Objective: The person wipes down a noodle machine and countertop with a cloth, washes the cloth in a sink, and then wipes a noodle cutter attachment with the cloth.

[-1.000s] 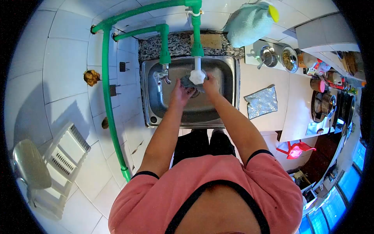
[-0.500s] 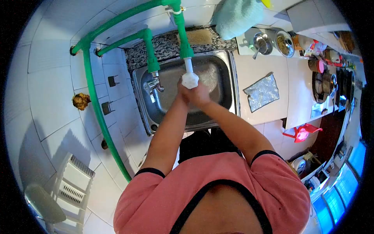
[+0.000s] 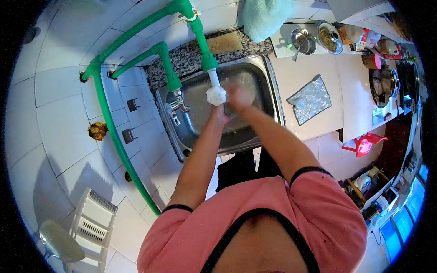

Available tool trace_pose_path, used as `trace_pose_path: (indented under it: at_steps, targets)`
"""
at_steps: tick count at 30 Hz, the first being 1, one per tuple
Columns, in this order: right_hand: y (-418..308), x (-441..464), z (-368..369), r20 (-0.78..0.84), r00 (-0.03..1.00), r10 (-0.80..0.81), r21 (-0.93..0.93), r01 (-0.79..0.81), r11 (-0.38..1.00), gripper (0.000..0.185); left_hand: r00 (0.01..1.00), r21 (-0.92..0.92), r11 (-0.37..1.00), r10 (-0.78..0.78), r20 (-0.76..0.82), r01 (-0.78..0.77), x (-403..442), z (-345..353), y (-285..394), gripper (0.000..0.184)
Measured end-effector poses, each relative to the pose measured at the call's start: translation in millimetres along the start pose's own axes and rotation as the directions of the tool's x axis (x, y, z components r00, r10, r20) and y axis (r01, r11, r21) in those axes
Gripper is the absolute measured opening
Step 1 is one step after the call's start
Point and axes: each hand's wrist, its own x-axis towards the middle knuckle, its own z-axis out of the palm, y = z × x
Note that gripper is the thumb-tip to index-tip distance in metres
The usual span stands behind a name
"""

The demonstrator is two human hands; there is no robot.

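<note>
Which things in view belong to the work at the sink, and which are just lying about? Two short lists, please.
Apparently in use: left hand; right hand, blurred; sink; white nozzle. Anything held cannot be made out.

Apparently lying about: silvery sheet on the counter; pale blue cloth; metal bowl.

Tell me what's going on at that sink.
A person in a pink top has both hands over the metal sink, by the white spout head. The left hand is partly hidden by it; the right hand is blurred, just beside it. Whether either holds anything can't be told. A silvery sheet lies on the counter, to the right of the sink.
</note>
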Motion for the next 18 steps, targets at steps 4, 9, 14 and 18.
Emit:
trace_pose_path:
  at_steps: [4,9,14,18]
  targets:
    - [0,10,-6,-0.254,0.964,0.072,0.345,0.021,0.938,0.036,0.964,0.061,0.966,0.246,0.096,-0.253,42,-24,-12,0.039]
    - [-42,-47,-9,-0.218,0.957,-0.189,0.225,0.238,0.945,0.032,0.783,-0.331,0.942,0.242,0.573,-0.049,76,-66,-20,0.048]
    - [6,10,-35,0.086,0.991,0.099,0.235,-0.116,0.965,0.036,0.992,0.087,0.995,-0.059,0.109,0.05,3,-4,-5,0.052]
    - [37,15,-23,0.009,0.999,0.034,0.506,-0.034,0.862,0.047,0.999,0.011,1.0,-0.011,0.038,0.011,-5,-28,25,0.05]
